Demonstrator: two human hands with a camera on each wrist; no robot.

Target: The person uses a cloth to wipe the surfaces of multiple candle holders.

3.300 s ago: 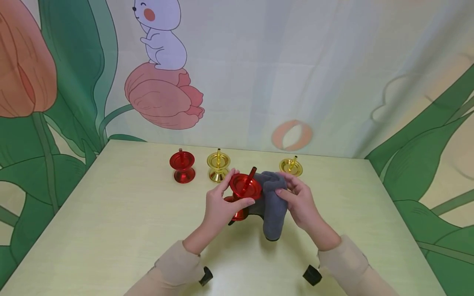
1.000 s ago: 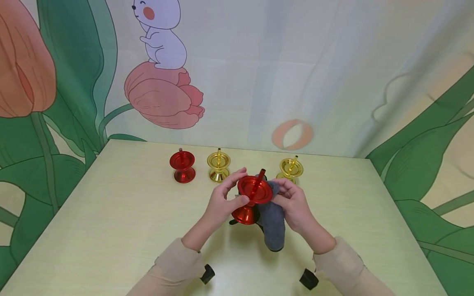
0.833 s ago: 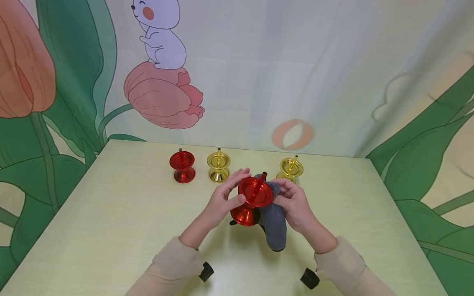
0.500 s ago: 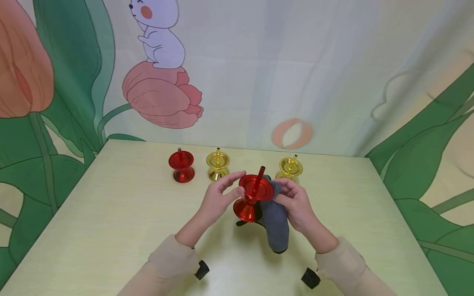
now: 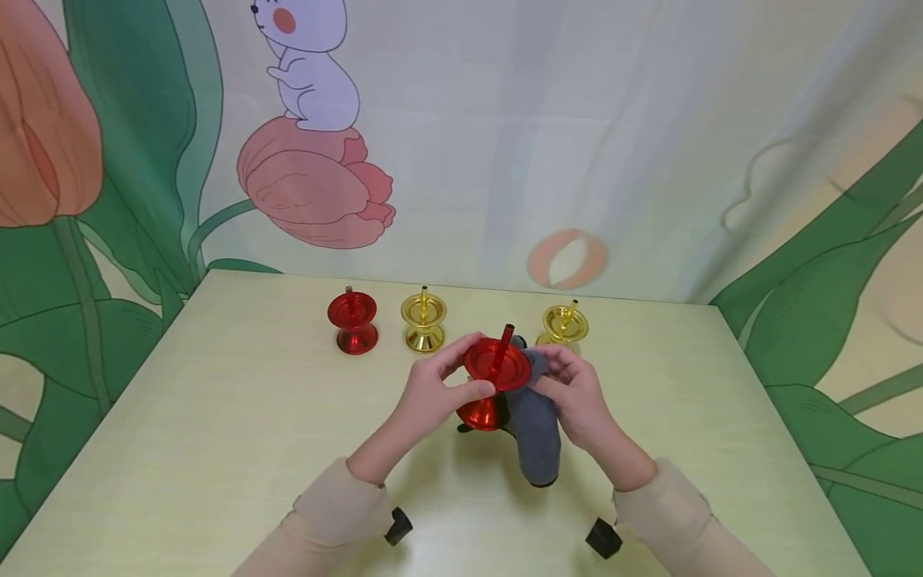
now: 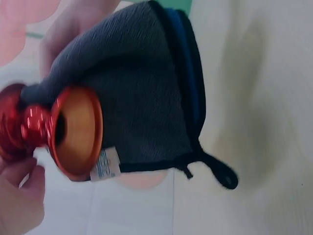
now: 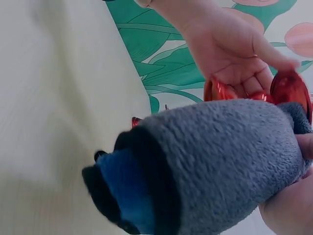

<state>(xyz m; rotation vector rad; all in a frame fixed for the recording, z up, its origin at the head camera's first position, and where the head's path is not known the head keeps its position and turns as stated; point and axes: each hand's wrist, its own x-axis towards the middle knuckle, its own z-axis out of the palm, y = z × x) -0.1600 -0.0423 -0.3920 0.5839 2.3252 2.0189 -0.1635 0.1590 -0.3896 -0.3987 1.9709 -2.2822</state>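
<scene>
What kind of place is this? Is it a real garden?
No, it looks like a table indoors, maybe at home or in a little studio. The flowers are only printed on the curtain behind the pale table, where someone holds a shiny red stand and gray cloth.

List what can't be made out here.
Lower base of right gold stand: head view, behind right hand.
Spike of held red stand: left wrist view, past left edge.
Print on cloth label: left wrist view, small and blurred.
Crown of printed animal: head view, past top edge.
</scene>
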